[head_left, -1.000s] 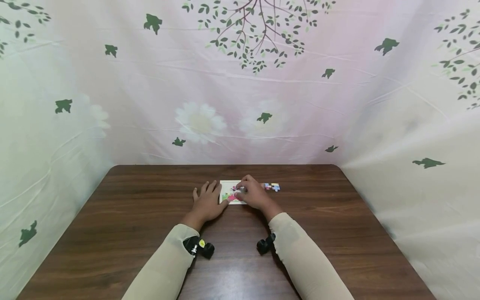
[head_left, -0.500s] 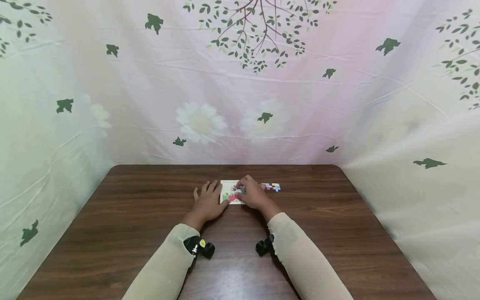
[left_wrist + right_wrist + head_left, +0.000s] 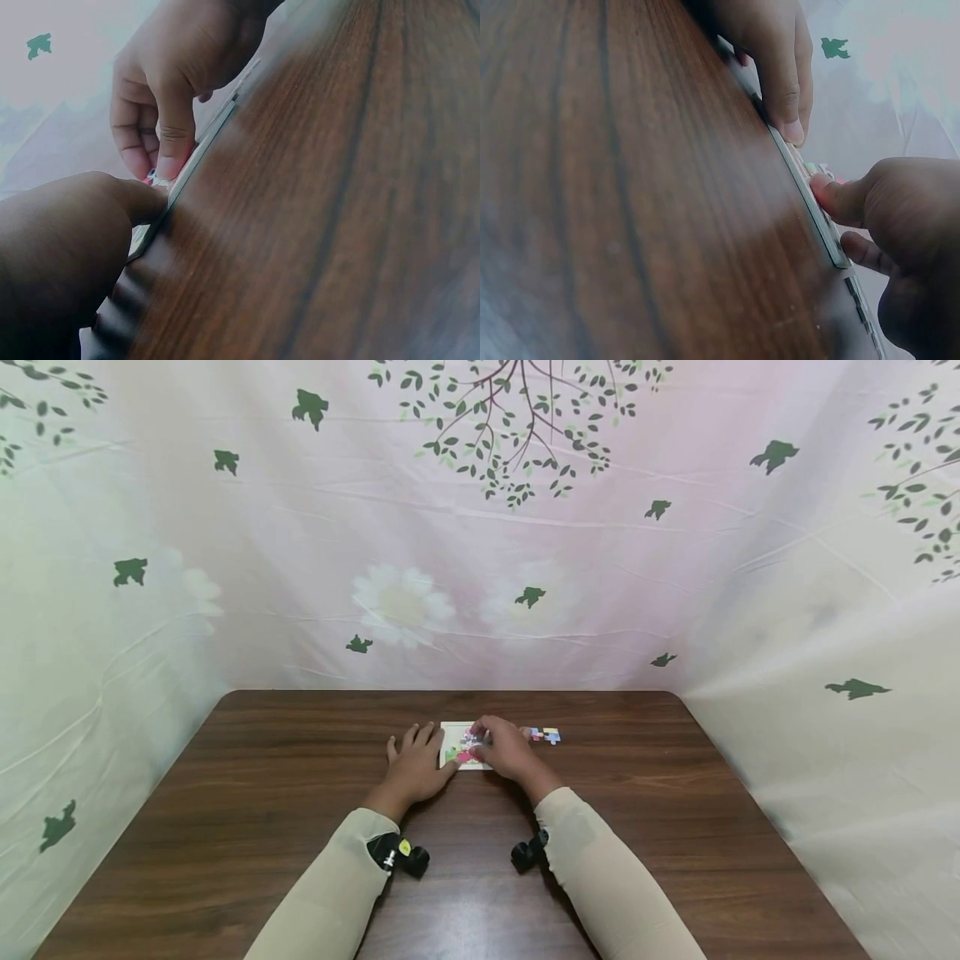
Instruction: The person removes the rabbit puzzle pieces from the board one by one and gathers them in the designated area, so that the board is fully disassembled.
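Note:
A small white-framed jigsaw puzzle board [image 3: 444,745], with green and pink pieces in its lower part, lies flat toward the far side of the table. My left hand [image 3: 415,766] rests at its left edge, fingers spread on the wood and thumb on the board's lower border. Over the right half of the board, my right hand [image 3: 512,752] pinches a jigsaw piece [image 3: 160,180] between thumb and fingers, low against the board. Most of that piece is hidden by the fingertips. Seen from the right wrist, the board [image 3: 821,217] has a thin, pale side edge.
Several loose jigsaw pieces [image 3: 551,735], blue, yellow and pink, lie right of the board, partly behind my right hand. The brown wooden table [image 3: 300,827] ends at a patterned cloth backdrop [image 3: 465,543]. A black wrist camera [image 3: 414,862] sits on the left sleeve.
My right hand's fingers have shifted slightly over the board, and a little more of the printed picture shows beside them. The left hand stays in place.

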Action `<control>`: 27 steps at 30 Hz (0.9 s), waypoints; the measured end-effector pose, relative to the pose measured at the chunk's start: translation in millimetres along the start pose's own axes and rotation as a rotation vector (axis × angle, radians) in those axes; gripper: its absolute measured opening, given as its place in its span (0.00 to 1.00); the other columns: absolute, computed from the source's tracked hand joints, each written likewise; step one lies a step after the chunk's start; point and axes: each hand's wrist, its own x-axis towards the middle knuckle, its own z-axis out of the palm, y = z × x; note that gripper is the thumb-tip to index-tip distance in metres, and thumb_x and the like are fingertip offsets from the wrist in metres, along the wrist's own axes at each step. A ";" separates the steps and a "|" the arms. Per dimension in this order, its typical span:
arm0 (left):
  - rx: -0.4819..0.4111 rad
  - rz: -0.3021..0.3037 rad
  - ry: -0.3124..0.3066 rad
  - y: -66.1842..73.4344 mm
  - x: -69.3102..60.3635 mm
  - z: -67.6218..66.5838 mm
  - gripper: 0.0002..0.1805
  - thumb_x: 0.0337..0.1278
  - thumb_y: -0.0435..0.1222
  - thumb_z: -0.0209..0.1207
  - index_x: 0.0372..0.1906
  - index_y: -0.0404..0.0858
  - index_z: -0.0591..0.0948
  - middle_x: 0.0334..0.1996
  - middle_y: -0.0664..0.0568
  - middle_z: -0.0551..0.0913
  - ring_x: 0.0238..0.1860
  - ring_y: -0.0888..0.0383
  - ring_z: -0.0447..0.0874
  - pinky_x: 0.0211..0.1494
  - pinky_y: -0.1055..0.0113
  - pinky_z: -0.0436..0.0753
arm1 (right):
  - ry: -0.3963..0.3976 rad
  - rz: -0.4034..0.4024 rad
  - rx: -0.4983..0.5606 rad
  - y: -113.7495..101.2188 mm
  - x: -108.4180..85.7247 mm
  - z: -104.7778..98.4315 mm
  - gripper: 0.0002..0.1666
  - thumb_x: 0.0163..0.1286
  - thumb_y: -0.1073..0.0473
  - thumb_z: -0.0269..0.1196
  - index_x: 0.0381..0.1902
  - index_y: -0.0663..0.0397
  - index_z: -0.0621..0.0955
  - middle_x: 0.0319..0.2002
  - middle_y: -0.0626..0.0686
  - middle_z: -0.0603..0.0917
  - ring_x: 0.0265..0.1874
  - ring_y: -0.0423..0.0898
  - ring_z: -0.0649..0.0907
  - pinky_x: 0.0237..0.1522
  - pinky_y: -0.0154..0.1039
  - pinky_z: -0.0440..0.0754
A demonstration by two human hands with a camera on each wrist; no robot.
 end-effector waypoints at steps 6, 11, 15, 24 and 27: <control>0.002 -0.003 0.002 0.3 -0.1 0.8 0.43 0.79 0.60 0.57 0.87 0.42 0.64 0.88 0.41 0.59 0.89 0.35 0.50 0.85 0.22 0.45 | 0.023 -0.027 -0.013 0.8 0.1 1.8 0.11 0.74 0.61 0.74 0.52 0.46 0.89 0.46 0.48 0.90 0.43 0.46 0.84 0.54 0.52 0.61; -0.002 -0.005 0.004 0.6 -0.5 1.0 0.43 0.78 0.60 0.57 0.87 0.42 0.65 0.88 0.41 0.59 0.89 0.35 0.50 0.85 0.22 0.44 | 0.008 -0.028 -0.007 -0.8 -0.8 1.2 0.13 0.75 0.61 0.73 0.55 0.48 0.89 0.47 0.49 0.90 0.45 0.48 0.85 0.54 0.53 0.60; 0.005 -0.005 0.005 -0.2 -0.3 0.7 0.43 0.78 0.60 0.56 0.87 0.42 0.65 0.88 0.41 0.59 0.89 0.35 0.50 0.85 0.22 0.45 | -0.001 -0.026 -0.002 -1.0 -0.6 1.6 0.14 0.76 0.61 0.72 0.57 0.48 0.89 0.48 0.48 0.90 0.46 0.47 0.84 0.56 0.53 0.60; 0.011 -0.005 0.002 -0.7 0.6 1.3 0.43 0.78 0.60 0.57 0.87 0.43 0.65 0.88 0.42 0.59 0.89 0.35 0.50 0.85 0.22 0.45 | 0.013 -0.039 0.026 2.8 -0.5 3.2 0.14 0.78 0.62 0.70 0.58 0.50 0.87 0.48 0.49 0.88 0.46 0.48 0.86 0.58 0.54 0.59; 0.011 -0.004 0.002 -1.7 0.6 0.9 0.43 0.78 0.60 0.57 0.87 0.43 0.65 0.88 0.41 0.59 0.89 0.35 0.50 0.85 0.22 0.45 | 0.018 -0.053 0.045 4.4 -0.5 2.9 0.14 0.79 0.61 0.69 0.59 0.50 0.86 0.51 0.50 0.86 0.48 0.49 0.85 0.61 0.56 0.60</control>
